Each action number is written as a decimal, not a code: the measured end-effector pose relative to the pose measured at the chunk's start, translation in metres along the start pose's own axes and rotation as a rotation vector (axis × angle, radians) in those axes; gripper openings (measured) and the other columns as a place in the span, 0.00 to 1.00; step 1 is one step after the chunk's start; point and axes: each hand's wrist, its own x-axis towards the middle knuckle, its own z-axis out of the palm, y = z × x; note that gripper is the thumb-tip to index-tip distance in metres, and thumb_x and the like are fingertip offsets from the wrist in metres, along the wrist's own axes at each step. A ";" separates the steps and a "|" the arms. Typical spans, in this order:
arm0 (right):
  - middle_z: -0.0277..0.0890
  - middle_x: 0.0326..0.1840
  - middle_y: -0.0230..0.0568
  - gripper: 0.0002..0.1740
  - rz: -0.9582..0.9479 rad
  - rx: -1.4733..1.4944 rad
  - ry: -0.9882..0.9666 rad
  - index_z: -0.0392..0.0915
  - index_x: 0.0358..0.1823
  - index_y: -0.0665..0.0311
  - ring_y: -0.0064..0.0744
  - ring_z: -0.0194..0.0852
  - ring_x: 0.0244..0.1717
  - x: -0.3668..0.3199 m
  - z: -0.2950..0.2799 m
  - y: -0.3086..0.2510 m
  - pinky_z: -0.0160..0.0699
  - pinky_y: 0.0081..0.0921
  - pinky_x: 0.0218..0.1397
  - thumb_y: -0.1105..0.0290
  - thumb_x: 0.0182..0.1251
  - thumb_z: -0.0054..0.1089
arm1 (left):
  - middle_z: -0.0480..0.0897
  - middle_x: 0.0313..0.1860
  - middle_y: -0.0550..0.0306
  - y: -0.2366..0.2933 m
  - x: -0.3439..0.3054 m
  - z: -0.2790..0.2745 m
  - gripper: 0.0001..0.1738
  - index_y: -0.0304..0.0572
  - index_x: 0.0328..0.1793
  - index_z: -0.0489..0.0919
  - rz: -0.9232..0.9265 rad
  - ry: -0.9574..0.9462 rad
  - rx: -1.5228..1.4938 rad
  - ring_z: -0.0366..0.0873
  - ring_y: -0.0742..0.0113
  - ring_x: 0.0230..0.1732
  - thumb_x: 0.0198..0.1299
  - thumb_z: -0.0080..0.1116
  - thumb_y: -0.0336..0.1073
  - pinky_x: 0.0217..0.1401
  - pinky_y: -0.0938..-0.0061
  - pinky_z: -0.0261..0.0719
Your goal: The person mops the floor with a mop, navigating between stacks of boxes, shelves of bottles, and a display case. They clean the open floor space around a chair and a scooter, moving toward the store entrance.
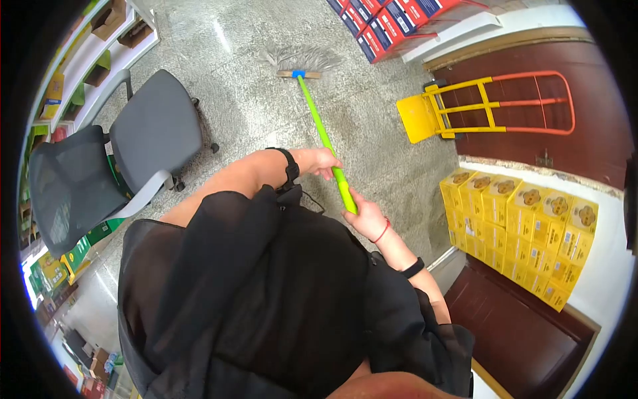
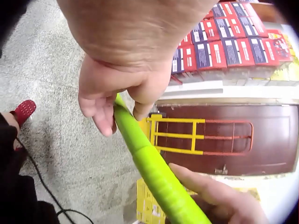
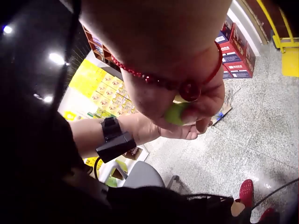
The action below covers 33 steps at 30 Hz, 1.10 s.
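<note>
A mop with a lime-green handle [image 1: 318, 123] reaches away from the body across the floor. Its grey string head [image 1: 302, 58] lies spread flat, joined to the handle by a blue clamp [image 1: 299, 74]. Partway down the handle, my left hand [image 1: 323, 161] holds it, thumb on one side and fingers on the other in the left wrist view. Near the handle's end my right hand [image 1: 367, 216], with a red bracelet at the wrist, grips the thicker ribbed part [image 2: 163, 186]. The green end [image 3: 175, 113] pokes out of that grip in the right wrist view.
A grey office chair [image 1: 156, 126] stands at the left beside shelves. Red and blue boxes [image 1: 399, 26] are stacked at the far right. A yellow and orange hand truck [image 1: 492, 103] leans by a brown door, with stacked yellow boxes [image 1: 518, 219] nearer.
</note>
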 end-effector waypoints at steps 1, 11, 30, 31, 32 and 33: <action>0.74 0.37 0.62 0.37 0.059 0.040 -0.029 0.58 0.61 0.70 0.55 0.74 0.41 -0.017 -0.002 -0.001 0.72 0.38 0.45 0.61 0.50 0.58 | 0.80 0.35 0.49 0.000 -0.005 0.011 0.18 0.40 0.42 0.77 0.002 -0.001 0.006 0.79 0.66 0.25 0.56 0.53 0.47 0.19 0.68 0.64; 0.73 0.44 0.60 0.33 0.154 0.189 0.037 0.64 0.58 0.68 0.51 0.74 0.46 -0.078 -0.010 -0.006 0.72 0.35 0.49 0.64 0.49 0.59 | 0.78 0.44 0.44 0.013 -0.034 0.037 0.26 0.41 0.53 0.72 -0.087 -0.240 0.091 0.79 0.62 0.36 0.56 0.51 0.52 0.20 0.78 0.65; 0.75 0.38 0.58 0.31 -0.019 0.078 0.242 0.66 0.57 0.64 0.52 0.75 0.40 0.297 -0.101 -0.065 0.74 0.36 0.44 0.65 0.47 0.59 | 0.79 0.33 0.55 0.130 0.038 -0.273 0.19 0.40 0.43 0.73 0.120 0.114 -0.284 0.75 0.70 0.23 0.55 0.53 0.47 0.16 0.79 0.60; 0.75 0.38 0.58 0.31 -0.023 0.081 0.239 0.66 0.57 0.64 0.52 0.75 0.40 0.327 -0.111 -0.072 0.74 0.36 0.44 0.65 0.47 0.59 | 0.78 0.31 0.54 0.141 0.041 -0.295 0.18 0.40 0.43 0.72 0.125 0.156 -0.299 0.75 0.70 0.23 0.55 0.53 0.47 0.14 0.80 0.59; 0.75 0.38 0.57 0.32 -0.006 0.092 0.226 0.66 0.57 0.63 0.52 0.75 0.40 0.356 -0.121 -0.078 0.74 0.36 0.44 0.64 0.48 0.59 | 0.78 0.31 0.54 0.154 0.044 -0.318 0.18 0.40 0.43 0.72 0.123 0.160 -0.300 0.75 0.70 0.23 0.55 0.53 0.47 0.14 0.80 0.59; 0.75 0.38 0.57 0.32 0.016 0.104 0.212 0.65 0.58 0.62 0.51 0.75 0.40 0.383 -0.131 -0.084 0.74 0.37 0.45 0.63 0.48 0.59 | 0.77 0.30 0.55 0.165 0.051 -0.339 0.18 0.39 0.42 0.72 0.170 0.221 -0.296 0.74 0.70 0.22 0.55 0.53 0.46 0.13 0.79 0.59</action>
